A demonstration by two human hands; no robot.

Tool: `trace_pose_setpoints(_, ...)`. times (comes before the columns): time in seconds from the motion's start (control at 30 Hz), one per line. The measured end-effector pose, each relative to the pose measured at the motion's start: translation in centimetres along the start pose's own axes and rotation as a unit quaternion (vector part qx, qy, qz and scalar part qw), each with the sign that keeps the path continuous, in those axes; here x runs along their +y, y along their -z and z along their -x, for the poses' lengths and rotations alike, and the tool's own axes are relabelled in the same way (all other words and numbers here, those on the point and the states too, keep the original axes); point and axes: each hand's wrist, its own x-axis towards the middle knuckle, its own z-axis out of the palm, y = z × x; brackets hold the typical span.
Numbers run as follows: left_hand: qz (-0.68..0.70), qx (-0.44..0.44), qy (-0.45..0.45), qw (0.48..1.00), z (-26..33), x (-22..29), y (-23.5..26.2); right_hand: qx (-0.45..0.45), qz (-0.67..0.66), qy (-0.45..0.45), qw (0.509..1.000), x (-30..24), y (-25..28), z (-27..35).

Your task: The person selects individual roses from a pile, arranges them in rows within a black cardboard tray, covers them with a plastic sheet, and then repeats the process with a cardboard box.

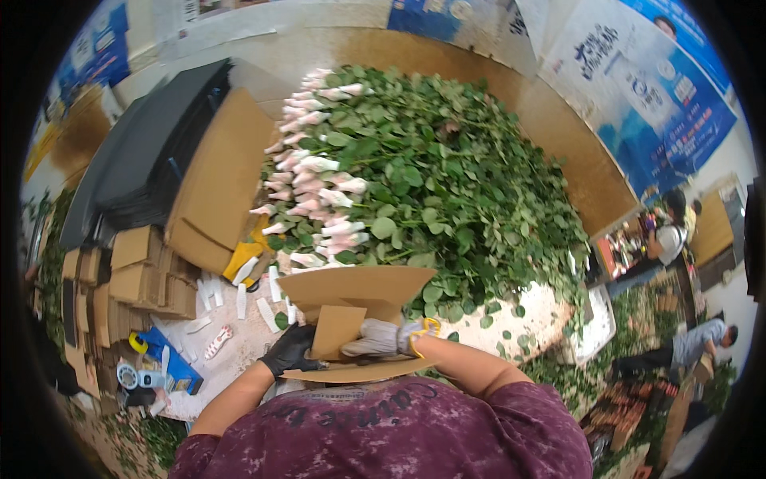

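Close to my body, a brown cardboard piece (363, 289) is bent into a folded shape, with a wide flap standing at its far side and a smaller inner flap (338, 329) upright. My left hand (290, 351), in a black glove, is closed on its left end. A pale grey glove with a yellow cuff covers my right hand (377, 339), which reaches between the flaps, its fingers closed against the inner flap. Some right fingertips are hidden by the cardboard. Beyond it lies a large heap of leafy rose stems (447, 176), their heads in white sleeves (319, 164).
On the left stand black boards (152, 152), a tall cardboard sheet (219, 180) and stacked folded cardboard (148, 275). White sleeves (242, 302), a red-and-white patterned item (218, 342) and a tape dispenser (140, 377) lie nearby. Two people (698, 343) are off to the right.
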Motion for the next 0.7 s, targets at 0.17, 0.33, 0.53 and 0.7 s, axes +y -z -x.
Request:
trace_pose_setpoints(0.17, -0.250, -0.068, 0.078, 0.963, -1.6, 0.4, -1.8, -0.014, 0.115, -0.315, 0.942, 2.5, 2.8, 3.8)
trace_pose_setpoints(0.33, -0.298, -0.053, 0.068, 0.951, -1.8, 1.1, -0.1, 0.093, 0.373, -0.452, 0.805, 7.3, 8.8, 19.8)
trace_pose_setpoints(0.53, -0.249, -0.036, 0.071, 0.965, -2.1, 0.6, -1.1, 0.066, 0.376, -0.202, 0.902, -6.0, 10.4, 14.4)
trace_pose_setpoints(0.7, -0.237, -0.099, 0.012, 0.966, -5.2, 3.2, -2.2, 0.113, 0.267, 0.096, 0.952, 3.3, 5.9, 5.8)
